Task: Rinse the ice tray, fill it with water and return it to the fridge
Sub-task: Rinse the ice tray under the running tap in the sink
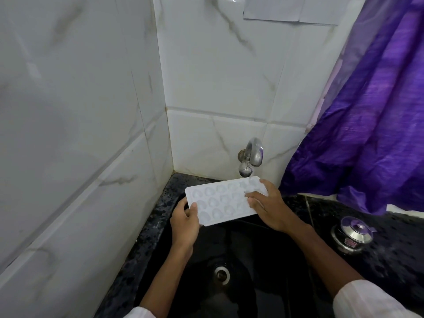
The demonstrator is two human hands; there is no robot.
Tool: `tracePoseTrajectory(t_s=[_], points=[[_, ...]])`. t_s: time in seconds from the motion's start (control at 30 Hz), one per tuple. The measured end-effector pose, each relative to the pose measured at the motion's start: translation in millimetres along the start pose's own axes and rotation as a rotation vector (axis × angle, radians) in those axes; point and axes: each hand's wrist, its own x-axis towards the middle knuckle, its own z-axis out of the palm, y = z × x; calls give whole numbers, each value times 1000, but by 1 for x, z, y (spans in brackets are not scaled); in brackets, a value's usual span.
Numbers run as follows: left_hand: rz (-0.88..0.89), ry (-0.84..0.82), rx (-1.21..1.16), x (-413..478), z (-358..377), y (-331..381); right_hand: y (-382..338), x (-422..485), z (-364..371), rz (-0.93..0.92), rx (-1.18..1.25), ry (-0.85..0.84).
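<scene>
Ice tray held in both hands under the tap, over the black sink.

The white ice tray (220,198), its heart-shaped cups facing up, sits level above the sink (252,260), with its far right corner just beneath the spout of the steel tap (251,157). The left hand (185,222) grips the tray's near left corner, thumb on top. The right hand (268,207) holds the right end, fingers laid over the top face. High on the tiled wall a sheet of paper (291,8) shows one cropped line that seems to read "and align it flat". On the speckled counter (401,260) to the right stands a lidded steel pot (352,234); its small reddish label is too blurred to read. A purple curtain (367,111) hangs behind it.
</scene>
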Motion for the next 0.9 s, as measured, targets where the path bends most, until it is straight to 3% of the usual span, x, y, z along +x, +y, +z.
tracePoseTrajectory(t_s=[0.23,0.9], points=[[11,-24,16,0,2,0,-12,-3,0,46,-42,67],[-10,-13,10,2,-4,-5,-14,-5,-5,69,21,2]])
